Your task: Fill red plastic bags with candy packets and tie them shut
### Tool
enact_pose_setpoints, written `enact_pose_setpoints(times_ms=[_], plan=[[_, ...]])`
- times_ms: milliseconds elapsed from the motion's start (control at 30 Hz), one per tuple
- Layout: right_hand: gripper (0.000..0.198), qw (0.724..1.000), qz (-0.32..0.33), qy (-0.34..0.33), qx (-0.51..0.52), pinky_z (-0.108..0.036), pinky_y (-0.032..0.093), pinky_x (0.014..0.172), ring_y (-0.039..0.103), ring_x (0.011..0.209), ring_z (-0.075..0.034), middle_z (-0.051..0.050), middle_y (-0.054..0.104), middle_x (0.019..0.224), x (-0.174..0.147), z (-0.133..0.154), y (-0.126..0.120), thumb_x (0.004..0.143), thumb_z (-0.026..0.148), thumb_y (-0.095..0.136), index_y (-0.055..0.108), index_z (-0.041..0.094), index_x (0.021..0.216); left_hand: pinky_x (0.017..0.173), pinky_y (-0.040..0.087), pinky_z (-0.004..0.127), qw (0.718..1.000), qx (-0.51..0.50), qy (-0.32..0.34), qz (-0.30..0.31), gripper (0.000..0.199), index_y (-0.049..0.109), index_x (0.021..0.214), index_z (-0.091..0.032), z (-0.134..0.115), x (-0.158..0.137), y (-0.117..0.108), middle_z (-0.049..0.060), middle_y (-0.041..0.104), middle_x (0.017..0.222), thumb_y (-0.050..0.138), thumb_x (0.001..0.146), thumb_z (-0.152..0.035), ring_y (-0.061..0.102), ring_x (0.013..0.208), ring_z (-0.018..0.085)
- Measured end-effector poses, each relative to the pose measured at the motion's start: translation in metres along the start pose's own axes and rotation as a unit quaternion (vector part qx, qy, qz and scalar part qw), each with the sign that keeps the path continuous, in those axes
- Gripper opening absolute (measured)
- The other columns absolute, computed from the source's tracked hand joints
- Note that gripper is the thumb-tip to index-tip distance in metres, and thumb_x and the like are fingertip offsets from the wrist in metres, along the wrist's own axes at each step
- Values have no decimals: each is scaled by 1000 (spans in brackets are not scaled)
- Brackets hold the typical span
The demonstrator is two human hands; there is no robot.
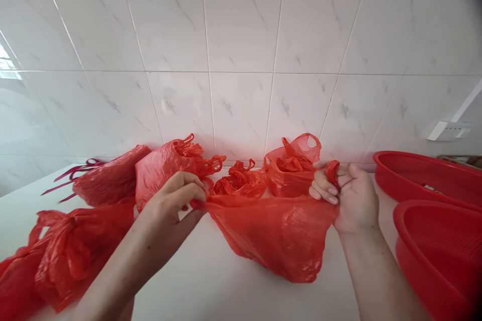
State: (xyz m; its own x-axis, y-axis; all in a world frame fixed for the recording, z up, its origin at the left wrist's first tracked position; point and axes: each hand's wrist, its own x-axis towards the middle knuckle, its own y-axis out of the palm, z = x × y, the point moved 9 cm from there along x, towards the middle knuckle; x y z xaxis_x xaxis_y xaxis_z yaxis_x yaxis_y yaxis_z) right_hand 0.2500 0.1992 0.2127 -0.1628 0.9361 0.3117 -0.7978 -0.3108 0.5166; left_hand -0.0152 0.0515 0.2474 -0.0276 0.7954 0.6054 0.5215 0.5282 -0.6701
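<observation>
A red plastic bag [274, 235] is stretched sideways between my two hands, its lower part sagging over the white table. My left hand [176, 205] pinches the bag's left end between thumb and fingers. At the other end, my right hand [350, 195] is closed with the palm turned up, a twisted strip of the bag passing between its fingers. Just behind the held bag lie a small crumpled red bag [241, 180] and a fuller red bag [289, 170] with a loop handle standing up. What the bags contain cannot be made out.
More filled red bags [165, 168] stand at the left, with another red bag [83, 251] at the near left. Two red plastic baskets [410, 230] stand at the right edge. A tiled wall [241, 110] closes off the back, with a white power socket [448, 131] on its right.
</observation>
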Motion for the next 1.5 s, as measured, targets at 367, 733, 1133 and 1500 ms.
enact_pose_setpoints(times_ms=[367, 733, 1133, 1500], plan=[[60, 909, 293, 155, -251, -19, 31, 47, 37, 51, -7, 8, 42, 57, -69, -58, 90, 85, 36, 62, 38, 34, 140, 62, 49, 23, 918, -384, -100, -15, 19, 53, 89, -22, -32, 12, 58, 0, 56, 83, 57, 75, -11, 55, 72, 11], [47, 923, 238, 163, -255, -23, 42, 58, 49, 62, -10, 6, 53, 67, -60, -69, 85, 77, 34, 72, 54, 32, 120, 73, 53, 26, 880, -475, -17, -8, 26, 55, 101, -26, -43, 2, 55, 1, 57, 91, 60, 82, -10, 58, 84, 13], [39, 946, 170, 169, -217, -22, 25, 46, 33, 47, -7, 6, 37, 50, -51, -67, 77, 89, 47, 51, 45, 19, 64, 71, 48, 27, 981, -79, 172, -44, 27, 58, 100, -22, -69, 0, 55, 2, 56, 90, 67, 78, -9, 55, 80, 14], [47, 928, 235, 148, -247, -20, 20, 39, 33, 40, -5, 3, 48, 50, -43, -57, 69, 92, 55, 42, 48, 17, 65, 64, 43, 24, 985, -151, 71, -38, 26, 51, 90, -22, -46, 4, 62, -2, 55, 80, 72, 75, -18, 50, 71, 13]])
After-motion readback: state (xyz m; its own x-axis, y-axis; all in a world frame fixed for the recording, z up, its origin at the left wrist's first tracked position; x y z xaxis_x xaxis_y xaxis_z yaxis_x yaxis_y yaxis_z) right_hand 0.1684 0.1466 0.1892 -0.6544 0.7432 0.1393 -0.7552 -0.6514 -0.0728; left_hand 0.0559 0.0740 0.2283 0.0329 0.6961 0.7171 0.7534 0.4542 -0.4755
